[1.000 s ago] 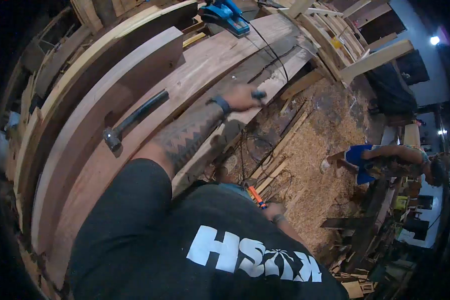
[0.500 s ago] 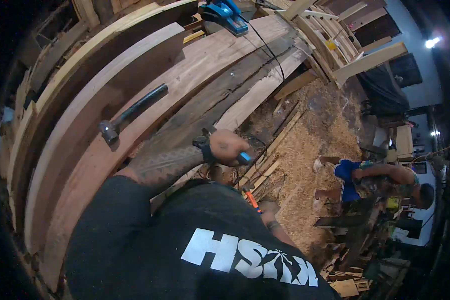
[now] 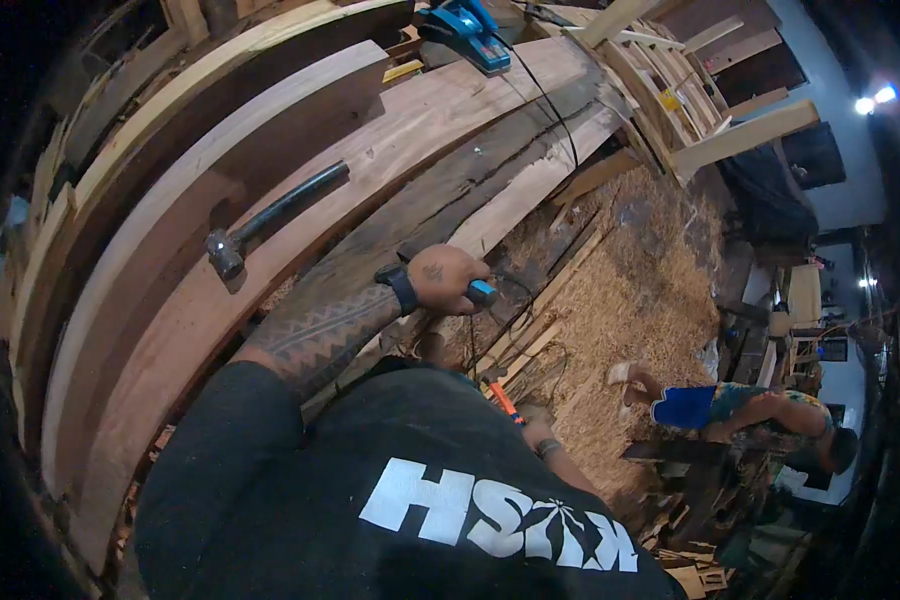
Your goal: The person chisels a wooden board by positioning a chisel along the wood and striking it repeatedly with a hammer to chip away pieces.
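Observation:
My left hand [image 3: 448,278], below a black wristwatch [image 3: 397,288], is closed around a blue-handled tool [image 3: 482,293]. Its handle end sticks out past my fingers, and the rest is mostly hidden. That hand is over the near edge of a dark, cracked timber [image 3: 370,245]. Lower down, partly behind my black shirt [image 3: 390,500], my right hand [image 3: 537,428] grips an orange-handled tool [image 3: 506,402], whose far end is too small to make out. A hammer [image 3: 275,220] with a heavy head and dark handle lies on the long curved plank [image 3: 440,110] to the left.
A blue power planer [image 3: 470,35] with a black cord sits at the plank's far end. More curved boards [image 3: 210,150] stand on the left. Wood shavings [image 3: 630,270] cover the floor, with loose strips [image 3: 540,300] lying there. Another person [image 3: 750,408] bends forward at the right.
The view has shifted slightly. The other person has moved and bent further over. My left hand has turned a little, still around the blue-handled tool; my right hand looks about the same.

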Demonstrator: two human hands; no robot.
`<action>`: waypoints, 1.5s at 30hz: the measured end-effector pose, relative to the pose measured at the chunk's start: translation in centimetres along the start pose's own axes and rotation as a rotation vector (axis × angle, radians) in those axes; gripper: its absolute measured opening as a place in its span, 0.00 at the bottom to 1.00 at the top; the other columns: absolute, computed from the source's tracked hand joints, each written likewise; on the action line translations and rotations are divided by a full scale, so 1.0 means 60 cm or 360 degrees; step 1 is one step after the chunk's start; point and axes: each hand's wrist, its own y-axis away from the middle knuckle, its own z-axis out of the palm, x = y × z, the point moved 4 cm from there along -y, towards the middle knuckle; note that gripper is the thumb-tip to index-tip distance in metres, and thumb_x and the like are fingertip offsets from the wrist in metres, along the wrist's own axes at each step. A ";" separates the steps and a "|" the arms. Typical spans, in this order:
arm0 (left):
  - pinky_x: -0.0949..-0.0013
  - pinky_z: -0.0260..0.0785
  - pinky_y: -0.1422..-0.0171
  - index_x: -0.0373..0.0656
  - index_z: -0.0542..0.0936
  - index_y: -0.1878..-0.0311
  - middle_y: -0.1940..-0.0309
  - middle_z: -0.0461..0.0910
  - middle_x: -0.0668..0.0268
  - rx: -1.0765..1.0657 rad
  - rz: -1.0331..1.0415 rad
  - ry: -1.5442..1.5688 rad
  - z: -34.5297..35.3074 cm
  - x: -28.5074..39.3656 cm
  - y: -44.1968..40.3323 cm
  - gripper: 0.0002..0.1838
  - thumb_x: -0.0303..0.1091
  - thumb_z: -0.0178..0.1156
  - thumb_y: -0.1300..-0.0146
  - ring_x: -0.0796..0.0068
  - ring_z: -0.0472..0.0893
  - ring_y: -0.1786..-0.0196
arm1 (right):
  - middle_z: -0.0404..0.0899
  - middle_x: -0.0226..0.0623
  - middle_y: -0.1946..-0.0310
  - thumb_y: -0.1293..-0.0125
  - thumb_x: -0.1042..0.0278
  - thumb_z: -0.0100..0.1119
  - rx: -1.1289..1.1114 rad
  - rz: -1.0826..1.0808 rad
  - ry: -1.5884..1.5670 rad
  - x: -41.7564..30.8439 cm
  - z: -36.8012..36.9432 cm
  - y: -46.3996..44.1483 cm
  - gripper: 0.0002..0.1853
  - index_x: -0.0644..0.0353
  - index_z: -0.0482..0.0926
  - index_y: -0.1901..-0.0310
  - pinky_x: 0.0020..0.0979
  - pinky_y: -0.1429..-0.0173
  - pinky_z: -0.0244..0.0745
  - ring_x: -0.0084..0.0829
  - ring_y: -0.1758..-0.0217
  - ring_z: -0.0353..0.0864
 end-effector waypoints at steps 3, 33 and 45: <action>0.44 0.70 0.61 0.46 0.79 0.65 0.74 0.79 0.52 0.0063 0.0017 0.0087 0.004 -0.006 -0.003 0.16 0.41 0.70 0.55 0.43 0.80 0.65 | 0.85 0.58 0.52 0.45 0.47 0.74 0.0030 -0.0008 -0.0150 -0.013 -0.022 0.018 0.35 0.71 0.78 0.46 0.44 0.44 0.78 0.49 0.47 0.85; 0.52 0.65 0.66 0.43 0.76 0.72 0.78 0.74 0.55 -0.0019 -0.0119 0.0337 -0.042 0.004 0.006 0.13 0.35 0.68 0.58 0.48 0.76 0.71 | 0.75 0.30 0.77 0.36 0.66 0.66 0.0728 -0.0981 -0.1310 -0.343 -0.329 0.176 0.09 0.61 0.77 0.65 0.31 0.70 0.70 0.26 0.76 0.74; 0.50 0.65 0.66 0.45 0.76 0.71 0.78 0.74 0.55 0.0091 0.0055 0.0253 -0.026 -0.014 0.017 0.13 0.32 0.69 0.61 0.46 0.76 0.70 | 0.77 0.32 0.75 0.36 0.68 0.66 0.0716 -0.1012 -0.1486 -0.310 -0.299 0.183 0.06 0.59 0.79 0.65 0.28 0.63 0.73 0.24 0.71 0.77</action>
